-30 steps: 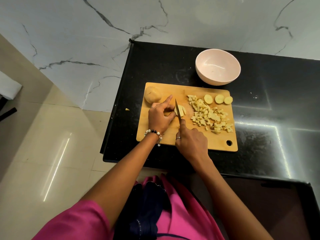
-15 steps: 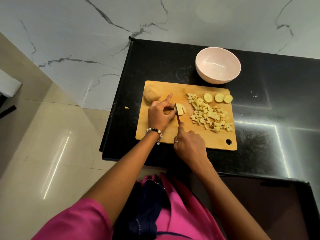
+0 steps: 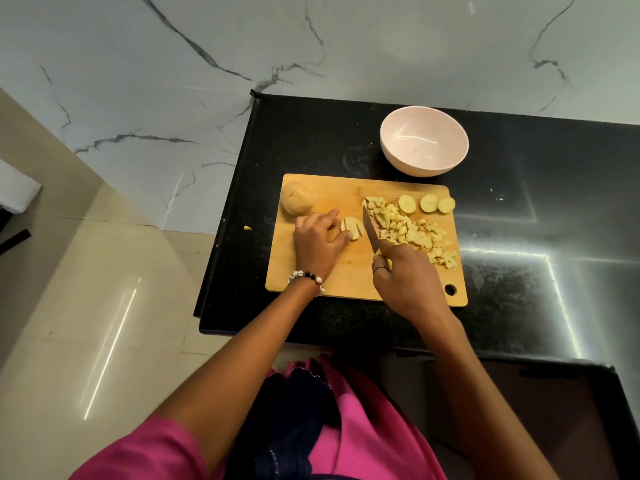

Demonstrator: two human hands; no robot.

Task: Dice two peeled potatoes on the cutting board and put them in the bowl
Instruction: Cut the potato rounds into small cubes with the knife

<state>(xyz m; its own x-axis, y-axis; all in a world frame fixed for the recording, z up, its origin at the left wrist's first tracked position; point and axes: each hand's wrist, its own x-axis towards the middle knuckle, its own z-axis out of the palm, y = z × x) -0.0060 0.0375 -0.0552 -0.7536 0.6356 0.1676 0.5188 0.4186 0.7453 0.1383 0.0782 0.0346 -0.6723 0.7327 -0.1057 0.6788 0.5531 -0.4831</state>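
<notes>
On the rectangular wooden cutting board [image 3: 349, 271], left hand [image 3: 320, 242] fingers clamp the pale sliced potato piece [image 3: 351, 229]; right hand [image 3: 403, 278] fingers are clamped on the small yellow-handled knife [image 3: 371, 233]. The whole peeled potato [image 3: 297, 197] sits at the board's far-left corner, the empty pink bowl [image 3: 424, 142] beyond its far edge. Risk: the blade runs close to the left fingertips, so a slipping slice could cause a nick.

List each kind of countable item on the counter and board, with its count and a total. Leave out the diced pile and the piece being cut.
Bowl: 1
Cutting board: 1
Knife: 1
Whole potato: 1
Round potato slices: 3
Stray scrap off the board: 1
Total: 8
</notes>
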